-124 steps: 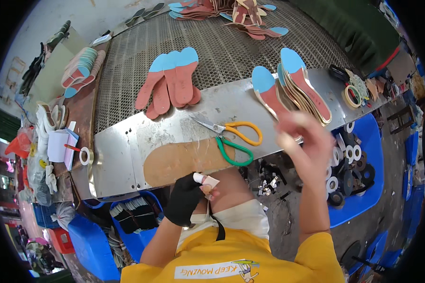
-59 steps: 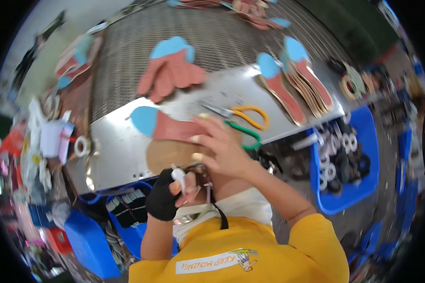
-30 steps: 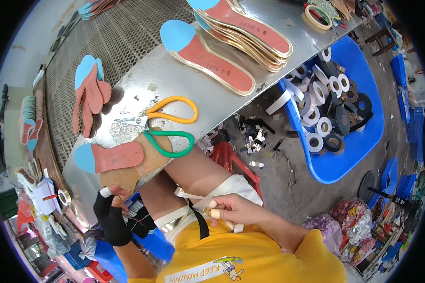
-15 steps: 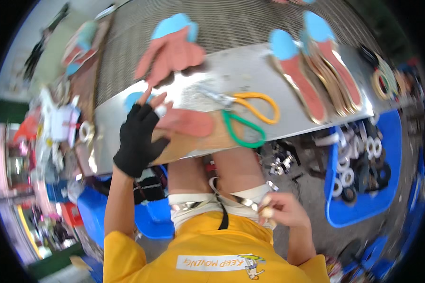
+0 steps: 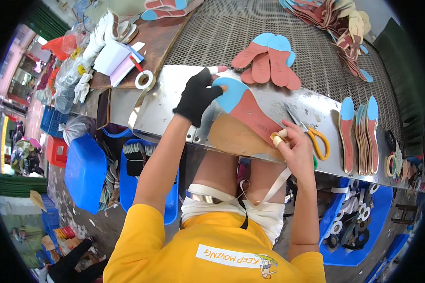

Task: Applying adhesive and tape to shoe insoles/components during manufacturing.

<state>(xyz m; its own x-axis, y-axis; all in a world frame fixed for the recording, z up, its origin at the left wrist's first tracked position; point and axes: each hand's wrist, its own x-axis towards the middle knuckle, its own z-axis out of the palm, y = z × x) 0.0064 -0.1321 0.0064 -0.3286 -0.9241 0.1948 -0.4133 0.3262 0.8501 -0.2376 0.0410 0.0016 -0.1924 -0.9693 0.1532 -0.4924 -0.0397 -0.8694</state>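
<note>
A shoe insole (image 5: 252, 113) with a blue forefoot and a pinkish-red heel lies slantwise over the metal tabletop in front of me. My left hand (image 5: 197, 97), in a black fingerless glove, holds its blue end, thumb on top. At the heel end, my right hand (image 5: 295, 147) pinches a pale, shiny tape strip (image 5: 277, 185) against the insole. Covers wrap some of its fingertips. The strip trails down to my lap. Scissors (image 5: 317, 137) with an orange and a green handle lie beside my right hand, partly hidden by it.
A fanned pile of insoles (image 5: 270, 63) rests on the mesh surface beyond. Edged insoles (image 5: 366, 137) stand grouped at right, above a blue bin (image 5: 333, 226) of tape rolls. A tape roll (image 5: 144, 80) and papers (image 5: 115, 59) lie left. More blue bins (image 5: 85, 172) sit below.
My left hand has come to the blue end of an insole. My right hand has risen from my lap to the heel end with the tape strip. The view has swung left.
</note>
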